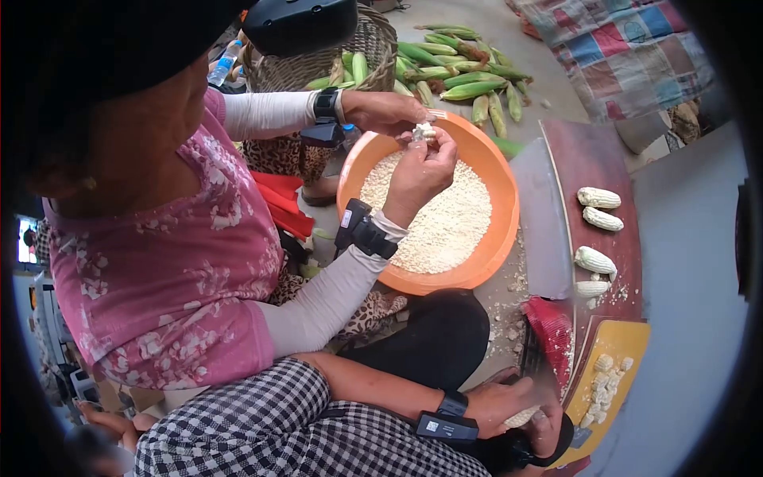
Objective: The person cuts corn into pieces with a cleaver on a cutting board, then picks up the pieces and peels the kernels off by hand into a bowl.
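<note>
Orange basin (pixel 509 230): we see loose pale kernels (pixel 449 226) covering its bottom.
Wicker basket (pixel 380 49): green-husked ears (pixel 360 70) inside.
Yellow board (pixel 633 338): pale pieces (pixel 602 389) clustered on it.
Corn cob (pixel 521 417): near that board, our left hand (pixel 489 404) and right hand (pixel 547 428) both grasping it.

Bumpy corn cob (pixel 522 416), smooth plastic basin (pixel 507 215)

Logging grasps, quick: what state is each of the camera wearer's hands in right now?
Left hand: closed, holding a corn cob.
Right hand: closed on the same cob's other end.
</note>
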### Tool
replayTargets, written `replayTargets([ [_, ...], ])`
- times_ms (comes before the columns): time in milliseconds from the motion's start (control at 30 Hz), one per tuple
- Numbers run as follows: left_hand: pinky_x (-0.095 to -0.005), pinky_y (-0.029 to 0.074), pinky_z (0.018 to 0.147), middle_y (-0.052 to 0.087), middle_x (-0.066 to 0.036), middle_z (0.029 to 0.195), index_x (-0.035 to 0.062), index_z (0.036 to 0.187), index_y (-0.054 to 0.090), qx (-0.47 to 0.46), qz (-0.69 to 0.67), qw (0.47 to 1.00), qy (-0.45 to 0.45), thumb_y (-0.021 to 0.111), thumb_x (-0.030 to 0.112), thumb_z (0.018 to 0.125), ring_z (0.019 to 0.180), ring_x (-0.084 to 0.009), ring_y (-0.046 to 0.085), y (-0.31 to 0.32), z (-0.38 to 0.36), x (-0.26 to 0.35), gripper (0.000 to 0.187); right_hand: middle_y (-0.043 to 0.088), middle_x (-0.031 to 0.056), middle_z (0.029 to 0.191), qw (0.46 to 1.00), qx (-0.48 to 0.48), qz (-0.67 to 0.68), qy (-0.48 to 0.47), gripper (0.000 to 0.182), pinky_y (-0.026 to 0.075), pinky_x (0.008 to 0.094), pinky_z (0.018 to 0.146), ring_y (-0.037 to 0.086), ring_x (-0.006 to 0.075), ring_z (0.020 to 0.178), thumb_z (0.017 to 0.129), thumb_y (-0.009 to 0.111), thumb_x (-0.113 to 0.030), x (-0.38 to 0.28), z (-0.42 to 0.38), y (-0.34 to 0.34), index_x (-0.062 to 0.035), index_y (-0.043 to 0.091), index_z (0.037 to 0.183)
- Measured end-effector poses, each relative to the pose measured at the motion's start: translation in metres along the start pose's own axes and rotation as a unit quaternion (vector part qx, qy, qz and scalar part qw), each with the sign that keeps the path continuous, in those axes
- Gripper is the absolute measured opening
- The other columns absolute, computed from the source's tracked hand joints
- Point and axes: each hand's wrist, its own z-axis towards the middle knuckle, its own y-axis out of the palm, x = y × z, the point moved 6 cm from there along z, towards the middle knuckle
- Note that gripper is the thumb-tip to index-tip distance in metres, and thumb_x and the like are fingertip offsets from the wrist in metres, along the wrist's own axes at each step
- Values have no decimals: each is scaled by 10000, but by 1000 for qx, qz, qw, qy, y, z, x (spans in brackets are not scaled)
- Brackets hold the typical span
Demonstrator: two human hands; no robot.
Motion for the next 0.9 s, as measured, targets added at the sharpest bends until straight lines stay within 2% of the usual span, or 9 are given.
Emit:
replayTargets([
  [133, -478, 476, 723, 457, -142, 1017, 163, 1311, 327, -34, 15, 998, -40, 633, -4, 709, 900, -397, 578, -2, 0, 4, 696, 587, 70, 911, 999, 22, -33, 21, 380, 452, 247, 644, 580, 129, 781, 760, 505, -280, 6, -6, -2, 1, 571, 1007],
  [267, -480, 473, 755, 478, -126, 1018, 201, 1269, 390, -41, -16, 998, -50, 615, -14, 718, 927, -387, 587, -5, 2, 9, 633, 576, 51, 893, 1000, 1, 28, -12, 416, 443, 239, 635, 567, 120, 764, 797, 575, -384, 30, -6, -9, -18, 566, 995],
  [333, -478, 471, 771, 488, -120, 1017, 215, 1249, 418, -24, -36, 998, -49, 605, -20, 725, 941, -383, 588, -2, 4, 5, 604, 581, 52, 882, 998, -4, 60, -23, 429, 443, 240, 640, 569, 120, 759, 803, 580, -388, 36, -3, -8, -8, 566, 1001],
  [533, -417, 468, 846, 516, -116, 1067, 170, 1224, 474, -7, -57, 996, -62, 591, -52, 713, 1009, -353, 559, 10, 13, -19, 570, 598, 54, 851, 984, -31, 172, -44, 468, 446, 240, 655, 574, 119, 744, 820, 594, -400, 41, 16, -2, 24, 565, 1018],
  [667, -409, 446, 900, 544, -120, 1104, 128, 1206, 507, 0, -43, 997, -69, 607, -32, 686, 1051, -354, 527, 9, 19, -24, 554, 618, 70, 883, 986, -19, 164, -35, 483, 456, 233, 644, 587, 117, 761, 839, 587, -385, 40, 22, -4, 47, 562, 1056],
  [800, -403, 414, 947, 559, -135, 1115, 101, 1204, 525, 20, -67, 997, -10, 628, 12, 641, 1084, -349, 510, 1, 27, -17, 580, 622, 94, 955, 978, 30, 204, -13, 513, 467, 227, 609, 594, 114, 777, 861, 578, -362, 38, 20, -5, 69, 536, 1137],
  [867, -398, 402, 962, 558, -146, 1128, 96, 1203, 532, 33, -64, 997, 13, 634, 28, 620, 1086, -343, 511, 0, 29, -16, 596, 612, 107, 993, 968, 20, 250, -24, 540, 455, 216, 568, 588, 111, 780, 863, 585, -361, 32, 22, 2, 78, 512, 1170],
  [900, -389, 407, 961, 554, -168, 1121, 66, 1215, 505, 35, -62, 997, 14, 662, 53, 648, 1083, -341, 523, -2, 31, -15, 589, 608, 113, 1011, 962, 16, 272, -28, 555, 449, 211, 548, 586, 110, 781, 864, 588, -361, 31, 22, 3, 82, 500, 1187],
])
